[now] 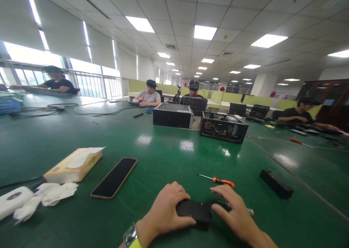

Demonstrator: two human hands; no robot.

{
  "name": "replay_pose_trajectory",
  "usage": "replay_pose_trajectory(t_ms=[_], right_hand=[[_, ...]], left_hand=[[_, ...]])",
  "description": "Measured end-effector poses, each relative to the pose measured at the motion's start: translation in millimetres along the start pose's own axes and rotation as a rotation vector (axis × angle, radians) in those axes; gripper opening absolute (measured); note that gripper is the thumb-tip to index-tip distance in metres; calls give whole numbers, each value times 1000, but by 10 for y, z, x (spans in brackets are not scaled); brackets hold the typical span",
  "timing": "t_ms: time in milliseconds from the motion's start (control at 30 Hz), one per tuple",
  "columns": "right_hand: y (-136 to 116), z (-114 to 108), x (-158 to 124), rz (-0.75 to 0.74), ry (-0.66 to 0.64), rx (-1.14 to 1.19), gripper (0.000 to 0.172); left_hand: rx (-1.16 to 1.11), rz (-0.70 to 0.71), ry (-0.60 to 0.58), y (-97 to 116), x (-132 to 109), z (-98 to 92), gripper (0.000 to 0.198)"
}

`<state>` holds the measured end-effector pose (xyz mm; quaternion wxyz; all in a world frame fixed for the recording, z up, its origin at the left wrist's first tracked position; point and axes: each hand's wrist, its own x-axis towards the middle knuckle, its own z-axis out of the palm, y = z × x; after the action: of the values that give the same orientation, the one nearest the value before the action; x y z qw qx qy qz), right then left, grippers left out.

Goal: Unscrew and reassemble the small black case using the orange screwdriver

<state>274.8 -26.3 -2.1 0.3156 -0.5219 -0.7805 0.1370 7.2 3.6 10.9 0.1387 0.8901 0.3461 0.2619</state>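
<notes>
My left hand (169,208) is closed round the left end of a small black oblong box (196,211) low in the middle of the view. Just off the box's right end is my right hand (236,211), thumb and fingers apart. A dark, blurred item with a silvery end (250,212) shows partly behind that hand; its kind is unclear. An orange-and-black screwdriver (224,182) lies on the green table just beyond the right hand. Further right rests another black oblong box (276,183), similar in look.
Left on the table (152,157) are a phone (114,178), a tissue pack (75,165), crumpled tissues (56,194) and a white device (13,201). Two open computer cases (172,119) stand ahead. Another screwdriver (301,143) lies far right. Several people sit around the table.
</notes>
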Motion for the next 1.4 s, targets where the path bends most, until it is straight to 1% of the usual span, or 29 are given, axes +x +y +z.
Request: replay_pose_trajectory(t_ms=[33, 100, 200, 267, 333, 500, 567, 733, 833, 933, 1100, 1400], right_hand=[[109, -32, 26, 31, 58, -49, 44], [332, -80, 75, 107, 134, -142, 46], [615, -114, 112, 214, 155, -203, 52], [731, -118, 116, 241, 153, -194, 50], [782, -115, 121, 241, 158, -171, 45], [761, -138, 175, 244, 228, -52, 30], [730, -167, 192, 248, 284, 34, 30], [591, -220, 155, 274, 410, 348, 39], [488, -224, 111, 276, 446, 545, 35], [417, -235, 85, 264, 480, 675, 29], [392, -267, 63, 269, 491, 765, 24], [419, -293, 28, 312, 465, 762, 20]], left_hand=[[-14, -9, 2, -8, -1, -3, 47], [-38, -20, 7, -12, -3, 0, 44], [-70, -20, 21, 6, -11, 17, 40], [-88, -15, 26, 25, -19, 26, 39], [-101, -16, 32, 43, -23, 30, 38], [-136, -27, 55, 78, -13, 36, 34], [-142, -33, 56, 83, -9, 39, 34], [-132, -53, 66, 73, -17, 58, 33], [-127, -46, 78, 69, -24, 72, 32], [-144, -26, 94, 69, -16, 78, 34], [-149, -29, 85, 69, -2, 71, 34], [-117, -35, 64, 63, -9, 35, 35]])
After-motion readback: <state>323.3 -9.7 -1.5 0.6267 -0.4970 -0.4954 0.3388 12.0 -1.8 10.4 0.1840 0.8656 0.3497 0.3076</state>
